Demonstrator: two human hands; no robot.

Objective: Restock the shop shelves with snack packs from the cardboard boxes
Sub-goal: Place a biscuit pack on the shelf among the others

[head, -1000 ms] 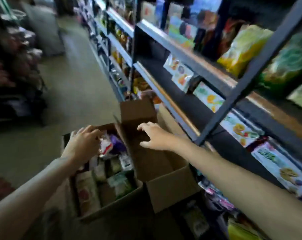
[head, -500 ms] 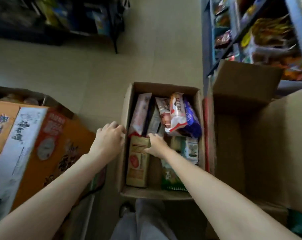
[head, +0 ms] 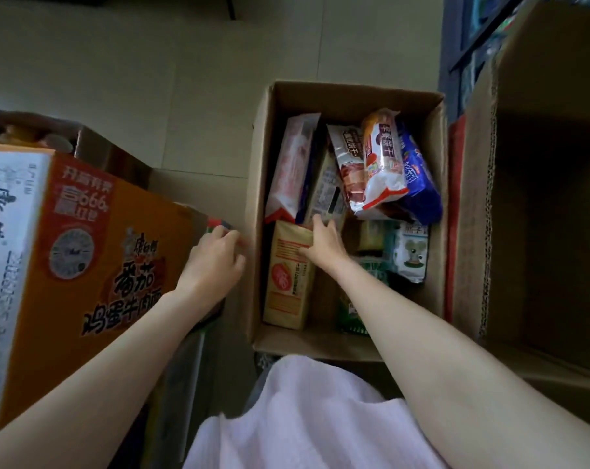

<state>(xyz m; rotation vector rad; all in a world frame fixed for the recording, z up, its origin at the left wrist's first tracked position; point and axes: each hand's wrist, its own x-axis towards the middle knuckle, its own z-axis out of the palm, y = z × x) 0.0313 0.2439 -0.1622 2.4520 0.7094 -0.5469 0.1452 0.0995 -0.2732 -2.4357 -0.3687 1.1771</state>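
A pale tiled floor (head: 144, 79) fills the upper left of the frame, bare and open above the boxes. At centre stands an open cardboard box (head: 351, 93), its four walls upright and its top edge clear all round. Snack packs stand and lean inside: a pink pack (head: 295, 164) against the left wall, a red-and-white pack (head: 381, 164) lying over a blue pack (head: 418, 177) toward the upper right corner, and a green-and-white pack (head: 410, 252) by the right wall. A tan pack (head: 286, 282) lies along the lower left inside wall. The right hand (head: 322, 243) reaches into the box, fingers curled over the tan pack's upper end, gripping it. The left hand (head: 214, 262) sits outside the box's left wall, fingers bent onto a small red-and-blue item (head: 217, 223); whether it clasps it cannot be told. An orange printed carton (head: 94, 252) crowds the left side, near the box. An empty tall cardboard box (head: 540, 198) fills the right of the frame, touching the centre one. Shelving (head: 469, 35) shows at the upper right corner.
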